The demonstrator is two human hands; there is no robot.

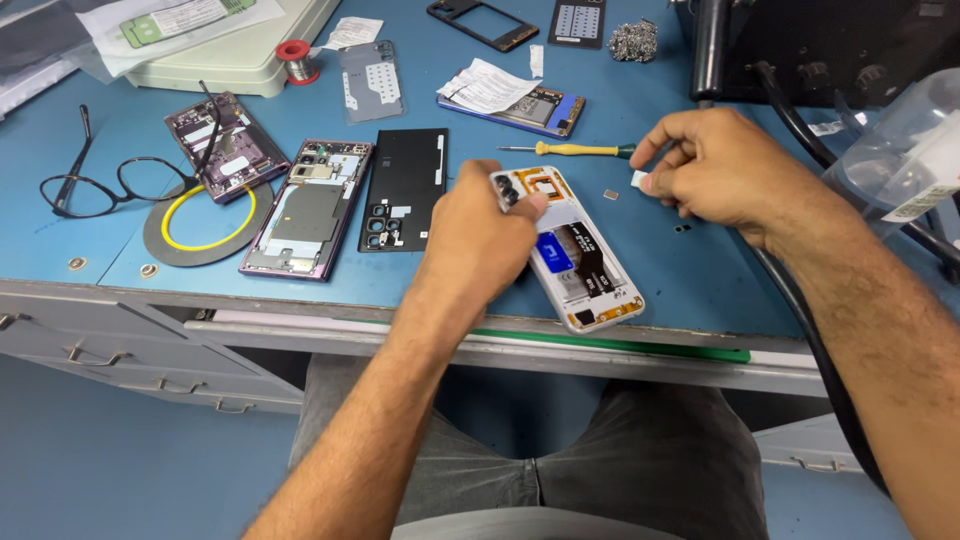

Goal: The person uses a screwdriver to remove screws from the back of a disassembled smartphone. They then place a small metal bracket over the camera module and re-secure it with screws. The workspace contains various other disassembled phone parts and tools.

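I see my left hand (490, 235) resting on the opened white phone (572, 250), which lies tilted on the blue counter (700, 280) close to its front edge; the fingers (525, 205) are curled over the phone's upper left corner by the camera cluster, pressing it down rather than lifting it. My right hand (725, 170) hovers just right of the phone's top end, its fingers pinched together on a small white piece (639, 178), thumb and forefinger closed tight around it. Just beyond that hand a yellow-handled screwdriver (570, 150) lies flat on the counter, its tip pointing left. A tiny metal part (611, 194) sits between the phone and my right hand, touching neither. To the left of the white phone lie a black back cover (405, 190), then an opened purple phone (308, 208), and farther left another purple phone frame (225, 145) overlapping a dark ring with a yellow circle (200, 225). A pair of black spectacles (105, 185) rests near the left edge, well apart from both hands.
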